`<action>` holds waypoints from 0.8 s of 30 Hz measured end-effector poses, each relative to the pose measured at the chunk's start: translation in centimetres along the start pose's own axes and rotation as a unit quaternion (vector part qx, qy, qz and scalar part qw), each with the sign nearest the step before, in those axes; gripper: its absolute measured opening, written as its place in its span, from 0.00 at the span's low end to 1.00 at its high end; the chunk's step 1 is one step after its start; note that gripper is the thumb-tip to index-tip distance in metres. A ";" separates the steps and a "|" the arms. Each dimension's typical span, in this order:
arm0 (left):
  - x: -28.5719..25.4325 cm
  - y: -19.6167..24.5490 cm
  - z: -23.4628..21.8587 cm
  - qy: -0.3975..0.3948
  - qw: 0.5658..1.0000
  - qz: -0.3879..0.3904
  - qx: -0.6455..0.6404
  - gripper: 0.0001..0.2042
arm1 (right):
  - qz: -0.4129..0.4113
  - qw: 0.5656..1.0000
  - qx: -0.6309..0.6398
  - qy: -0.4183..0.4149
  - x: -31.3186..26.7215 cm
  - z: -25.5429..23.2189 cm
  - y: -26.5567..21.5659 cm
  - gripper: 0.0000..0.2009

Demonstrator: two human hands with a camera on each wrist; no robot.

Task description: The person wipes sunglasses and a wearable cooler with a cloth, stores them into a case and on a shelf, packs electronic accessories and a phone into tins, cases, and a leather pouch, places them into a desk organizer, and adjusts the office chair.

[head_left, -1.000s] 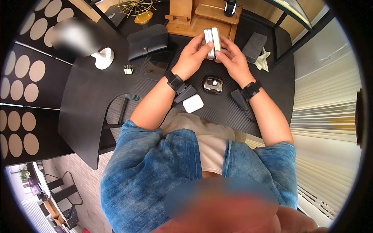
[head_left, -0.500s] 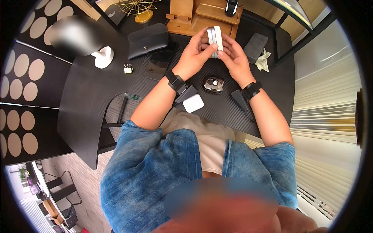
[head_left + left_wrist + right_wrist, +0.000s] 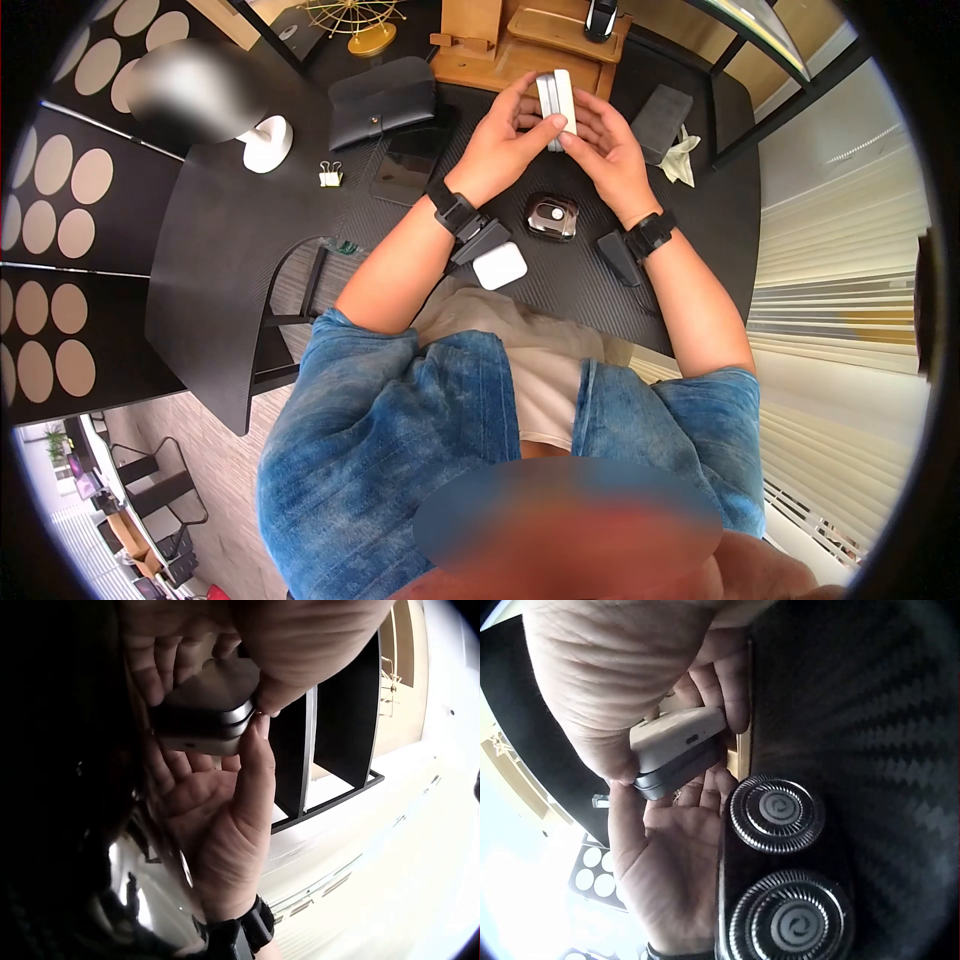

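Both hands hold a stack of two slim, rounded blocks above the black desk. In the head view, the left hand [image 3: 503,145] grips the stack's left side, its thumb near the close end. A silver-grey layered block [image 3: 217,697] lies toward that palm in the left wrist view. From the other side the right hand [image 3: 615,165] grips the white block [image 3: 679,739], which has a small slot in its end face. The blocks lie face to face, and the thumb tips meet at one corner. Below the hands rests an electric shaver [image 3: 552,217] with round metal heads [image 3: 782,806].
Near the body lies a white rounded case [image 3: 500,266]. To the left are a black pouch [image 3: 382,105], a dark flat device [image 3: 405,170] and a binder clip [image 3: 330,174]. A wooden organizer [image 3: 470,70] stands behind; a grey box [image 3: 662,122] and pale cloth [image 3: 680,160] sit right.
The held stack has turned slightly and shifted a little to the right. The left thumb has slid toward the white block. Things on the desk have stayed put.
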State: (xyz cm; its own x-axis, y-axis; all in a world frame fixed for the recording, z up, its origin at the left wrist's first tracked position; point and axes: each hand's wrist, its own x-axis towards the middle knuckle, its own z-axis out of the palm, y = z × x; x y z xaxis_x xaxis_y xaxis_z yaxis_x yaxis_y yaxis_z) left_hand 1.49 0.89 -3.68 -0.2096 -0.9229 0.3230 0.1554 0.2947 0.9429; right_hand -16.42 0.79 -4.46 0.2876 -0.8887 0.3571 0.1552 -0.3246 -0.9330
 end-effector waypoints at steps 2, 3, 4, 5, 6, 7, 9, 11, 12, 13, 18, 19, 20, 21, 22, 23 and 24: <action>0.0 0.1 -0.1 -0.016 1.000 -0.011 0.004 0.37 | 0.004 1.000 -0.004 0.001 -0.1 0.0 -0.2 0.32; 0.0 0.2 -0.1 -0.016 1.000 -0.011 0.003 0.37 | 0.008 1.000 -0.008 0.002 -0.1 0.0 -0.2 0.31; -0.1 0.3 0.0 -0.016 1.000 -0.012 0.006 0.35 | 0.008 1.000 -0.008 0.002 -0.1 0.0 -0.2 0.31; -0.2 0.3 0.0 -0.017 1.000 -0.013 0.009 0.32 | 0.011 1.000 -0.009 0.003 -0.1 0.0 -0.1 0.31; -0.2 0.3 0.0 -0.017 1.000 -0.013 0.009 0.32 | 0.013 1.000 -0.010 0.005 -0.1 -0.1 0.0 0.31; -0.2 0.3 0.0 -0.019 1.000 -0.019 0.008 0.32 | 0.013 1.000 -0.010 0.006 0.0 -0.1 0.1 0.31; -0.2 0.3 -0.2 -0.021 0.999 -0.024 0.006 0.32 | 0.014 1.000 -0.006 0.004 0.0 -0.2 0.2 0.32; 0.0 0.5 -0.3 -0.036 0.999 -0.024 0.000 0.39 | 0.012 1.000 -0.005 0.005 0.0 -0.2 0.1 0.32; 0.0 0.4 -0.3 -0.036 0.999 -0.024 0.000 0.39 | 0.009 1.000 -0.004 0.006 0.0 -0.2 0.0 0.32; 0.0 0.3 -0.3 -0.038 0.999 -0.030 -0.010 0.39 | 0.008 1.000 -0.003 0.006 0.0 -0.3 0.0 0.32; 0.0 0.8 -0.2 -0.045 0.997 -0.044 -0.031 0.39 | 0.002 1.000 -0.021 -0.001 -0.1 -0.5 0.1 0.33; 0.0 0.9 -0.2 -0.045 0.997 -0.060 -0.033 0.38 | 0.002 1.000 -0.022 -0.001 -0.1 -0.5 0.0 0.33; 0.0 1.0 -0.3 -0.045 0.996 -0.075 -0.035 0.37 | 0.012 1.000 -0.024 -0.003 -0.2 -0.4 -0.1 0.33; 0.0 0.8 -0.3 -0.045 0.996 -0.075 -0.035 0.37 | 0.023 0.999 -0.027 -0.004 -0.2 -0.4 -0.1 0.33; 0.0 0.6 -0.3 -0.046 0.997 -0.063 -0.024 0.35 | 0.023 0.999 -0.027 -0.004 -0.2 -0.4 -0.1 0.33; 0.0 0.8 -0.2 -0.047 0.998 -0.050 -0.012 0.33 | 0.020 0.999 -0.028 -0.007 -0.2 -0.3 0.1 0.33; 0.0 1.0 -0.2 -0.047 0.998 -0.050 -0.012 0.33 | 0.016 0.999 -0.029 -0.010 -0.2 -0.3 0.1 0.34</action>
State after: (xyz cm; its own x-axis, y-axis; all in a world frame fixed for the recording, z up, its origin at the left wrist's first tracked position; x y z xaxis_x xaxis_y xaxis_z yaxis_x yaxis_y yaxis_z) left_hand 1.84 1.19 -2.74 -0.3154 -0.9196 0.2341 0.1522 0.1945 0.9690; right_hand -16.75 0.79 -4.66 0.3101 -0.8927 0.3270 0.0898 -0.3149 -0.9449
